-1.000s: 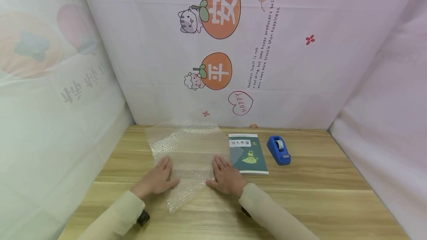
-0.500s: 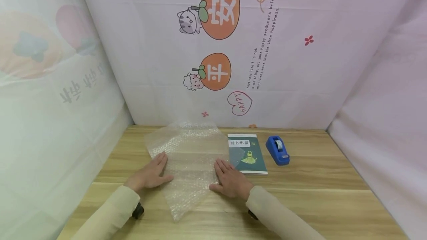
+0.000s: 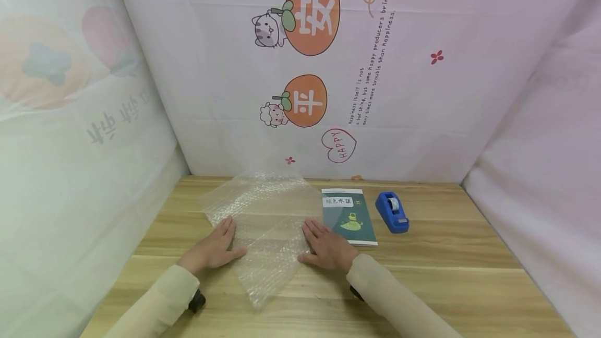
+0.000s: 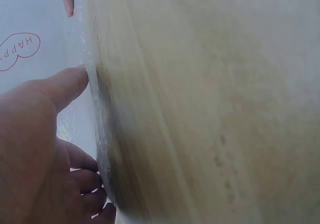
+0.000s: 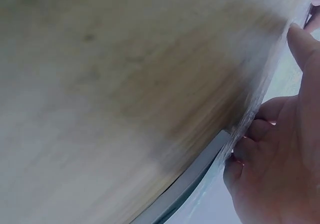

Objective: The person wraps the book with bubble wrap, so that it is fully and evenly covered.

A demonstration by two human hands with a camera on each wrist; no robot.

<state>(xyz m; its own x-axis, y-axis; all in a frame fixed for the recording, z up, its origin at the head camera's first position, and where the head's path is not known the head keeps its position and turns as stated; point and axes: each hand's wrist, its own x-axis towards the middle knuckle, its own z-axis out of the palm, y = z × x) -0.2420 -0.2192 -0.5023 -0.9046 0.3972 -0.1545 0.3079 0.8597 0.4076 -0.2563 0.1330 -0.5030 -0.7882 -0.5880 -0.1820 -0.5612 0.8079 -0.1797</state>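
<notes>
A clear sheet of bubble wrap [image 3: 267, 228] lies turned cornerwise on the wooden table, one corner toward the person. On its left edge rests the left hand [image 3: 215, 246], fingers extended and thumb spread inward. The right hand [image 3: 328, 246] lies on the right edge in much the same way, close to the green booklet [image 3: 354, 226]. The sheet's right corner overlaps the booklet's left side. Both wrist views show fingertips touching the thin film at the tabletop; in the right wrist view the booklet's edge [image 5: 187, 186] sits beside the fingers.
A blue tape dispenser [image 3: 393, 213] stands right of the booklet. Printed white cloth [image 3: 225, 93] hangs behind the table [image 3: 446, 275], with more cloth along the left and right sides.
Both hands have shifted outward from closer together. The bubble wrap has turned slightly, its near corner moving right and toward the person. Booklet and tape dispenser have stayed put.
</notes>
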